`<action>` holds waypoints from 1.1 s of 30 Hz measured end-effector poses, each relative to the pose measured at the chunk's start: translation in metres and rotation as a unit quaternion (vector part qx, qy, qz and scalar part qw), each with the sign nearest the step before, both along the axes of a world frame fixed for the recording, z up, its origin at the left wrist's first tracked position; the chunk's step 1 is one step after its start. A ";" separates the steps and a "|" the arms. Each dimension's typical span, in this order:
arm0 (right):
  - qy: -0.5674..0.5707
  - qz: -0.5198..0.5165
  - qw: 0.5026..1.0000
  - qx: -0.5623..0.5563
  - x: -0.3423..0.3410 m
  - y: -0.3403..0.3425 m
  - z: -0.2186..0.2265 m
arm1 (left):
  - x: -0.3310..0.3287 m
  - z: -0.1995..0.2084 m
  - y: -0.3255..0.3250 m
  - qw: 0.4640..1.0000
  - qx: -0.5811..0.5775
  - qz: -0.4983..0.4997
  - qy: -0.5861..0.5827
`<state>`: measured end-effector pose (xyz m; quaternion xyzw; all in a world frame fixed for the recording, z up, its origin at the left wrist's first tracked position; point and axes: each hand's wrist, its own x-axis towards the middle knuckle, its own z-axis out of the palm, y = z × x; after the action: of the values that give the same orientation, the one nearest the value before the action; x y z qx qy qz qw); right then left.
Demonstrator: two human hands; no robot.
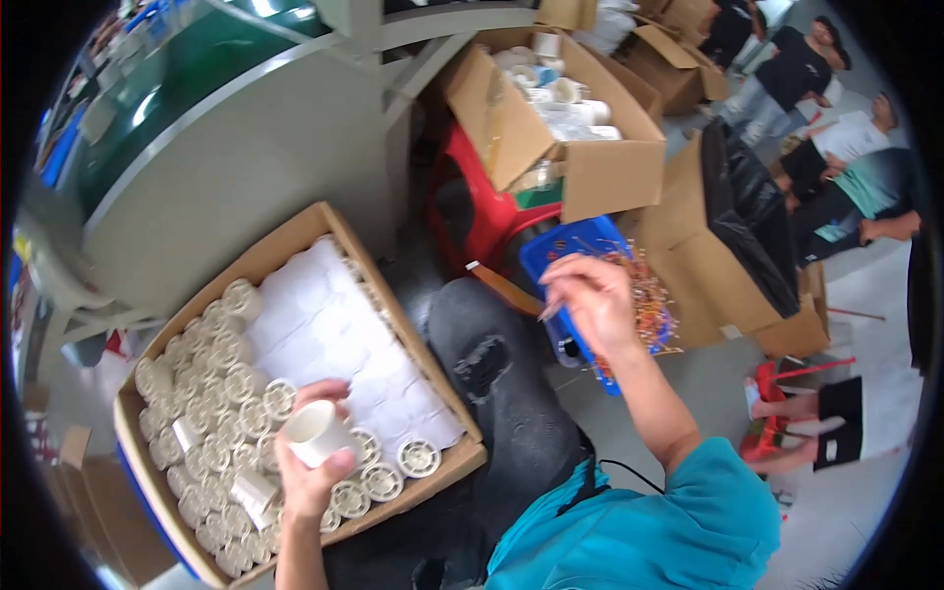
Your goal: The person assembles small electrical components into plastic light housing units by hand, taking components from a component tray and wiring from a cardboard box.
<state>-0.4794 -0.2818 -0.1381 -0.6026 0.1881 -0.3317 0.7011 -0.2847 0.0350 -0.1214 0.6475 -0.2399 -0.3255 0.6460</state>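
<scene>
My left hand (313, 468) is wrapped round a white plastic cup-shaped part (318, 433), its open end tipped up toward me. It hovers over a cardboard box (462, 454) on my left. Inside the box, round cream plastic parts with spoked ends (420, 457) stand packed in rows beside a white sheet (329, 320). My right hand (595, 300) is raised over a blue tray (536, 258), fingers pinched together. Whatever they hold, if anything, is too small to make out. Thin orange and red wire-like pieces (649, 295) lie in the tray and along its right edge.
Ahead, an open carton (615, 177) of white containers rests on a red stool (467, 197). A carton lined with black plastic (752, 221) stands to the right. A grey machine frame (246, 147) rises at the left. Several people (855, 177) are at the far right.
</scene>
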 end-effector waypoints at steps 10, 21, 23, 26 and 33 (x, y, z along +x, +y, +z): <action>0.138 0.167 0.933 -0.287 0.094 0.104 -0.022 | 0.017 -0.039 -0.011 0.990 0.120 0.059 0.051; 0.227 0.453 0.687 -0.521 0.143 0.155 -0.065 | 0.040 -0.050 0.001 0.967 -0.074 0.204 0.135; 0.208 0.438 0.704 -0.519 0.142 0.157 -0.071 | 0.040 -0.045 0.002 0.971 -0.073 0.193 0.118; 0.200 0.411 0.753 -0.474 0.147 0.146 -0.061 | 0.045 -0.044 0.009 0.985 -0.051 0.149 0.071; 0.126 0.404 0.905 0.044 0.185 0.119 0.019 | 0.049 -0.009 0.022 0.997 -0.001 0.052 -0.057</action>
<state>-0.2945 -0.1624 -0.1193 -0.6326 0.0297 0.0667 0.7711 -0.2353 0.0574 -0.1299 0.6761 -0.2425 -0.2533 0.6480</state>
